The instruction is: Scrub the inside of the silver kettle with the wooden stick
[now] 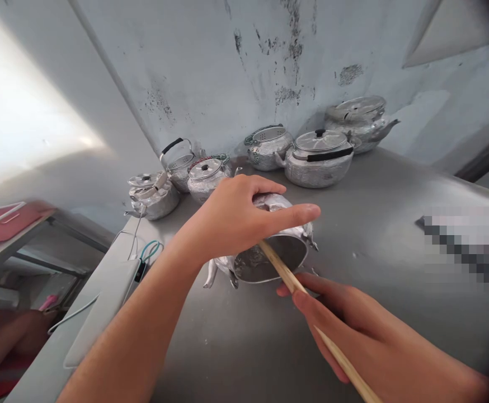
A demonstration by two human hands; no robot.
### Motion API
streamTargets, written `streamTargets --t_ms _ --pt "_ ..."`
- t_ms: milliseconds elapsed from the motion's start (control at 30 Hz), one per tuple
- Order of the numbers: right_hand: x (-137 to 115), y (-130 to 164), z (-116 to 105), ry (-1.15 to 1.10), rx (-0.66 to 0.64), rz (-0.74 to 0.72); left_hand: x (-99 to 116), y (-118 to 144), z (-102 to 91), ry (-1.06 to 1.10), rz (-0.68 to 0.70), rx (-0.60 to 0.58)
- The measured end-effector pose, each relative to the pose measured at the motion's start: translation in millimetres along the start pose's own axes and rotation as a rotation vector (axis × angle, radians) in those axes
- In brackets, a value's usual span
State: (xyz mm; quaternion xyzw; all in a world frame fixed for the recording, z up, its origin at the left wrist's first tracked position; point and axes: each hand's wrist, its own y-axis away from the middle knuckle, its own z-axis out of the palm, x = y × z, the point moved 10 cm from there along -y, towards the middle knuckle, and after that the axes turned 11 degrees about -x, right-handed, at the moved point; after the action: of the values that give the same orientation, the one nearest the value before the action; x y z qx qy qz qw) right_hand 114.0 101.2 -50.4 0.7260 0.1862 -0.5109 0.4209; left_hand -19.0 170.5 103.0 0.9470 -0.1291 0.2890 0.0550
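A dented silver metal kettle (274,201) lies tipped on the grey table, its round mouth facing me and its spout low on the left. Across its upper side lies my left hand (242,215), thumb stretched to the right and the other fingers curving over the far side, partly hidden. My right hand (341,313) is closed round a pale wooden stick (284,271). The stick slants up to the left into the kettle's mouth, and its far end is hidden beneath my left hand.
Several other metal kettles stand along the wall, including one with a black handle (320,168). A white case (97,324) with a cable lies at the table's left edge. A pink basket (9,221) and a person's bare leg (22,338) are farther left. A pixelated patch (471,240) covers something right.
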Motion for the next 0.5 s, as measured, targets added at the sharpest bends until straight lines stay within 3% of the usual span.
streamTargets --t_ms 500 --pt "-5.9 2.8 1.5 -0.028 -0.026 0.08 4.3 0.8 3.4 -0.028 -0.002 0.016"
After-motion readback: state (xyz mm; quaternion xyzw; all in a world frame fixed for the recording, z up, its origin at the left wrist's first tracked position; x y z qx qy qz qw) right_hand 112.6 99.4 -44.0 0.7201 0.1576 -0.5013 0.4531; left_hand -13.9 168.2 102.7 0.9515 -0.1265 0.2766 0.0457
